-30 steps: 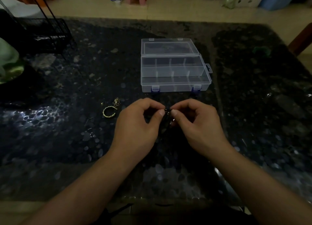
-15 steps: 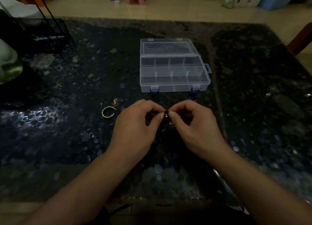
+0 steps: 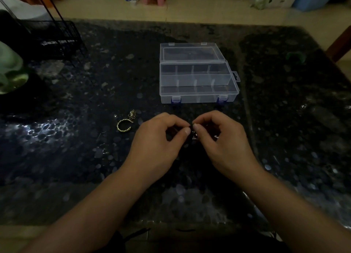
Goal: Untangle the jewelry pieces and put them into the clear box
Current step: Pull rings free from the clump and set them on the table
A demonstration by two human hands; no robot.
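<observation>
A small dark jewelry tangle [image 3: 193, 134] was pinched between the left hand [image 3: 159, 140] and right hand [image 3: 222, 138], thumbs nearly meeting above the dark counter [image 3: 76, 157]. Just beyond the hands sat the open clear box [image 3: 197, 82]. Left of the left hand lay a gold ring [image 3: 124, 125] and a small gold piece [image 3: 132, 114]. A black wire rack [image 3: 51, 38] stood far left.

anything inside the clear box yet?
The clear box lies open, and no jewelry shows in its compartments; only the dividers are visible. The near front row is partly masked by the front wall. The gold ring lies on the table.
</observation>
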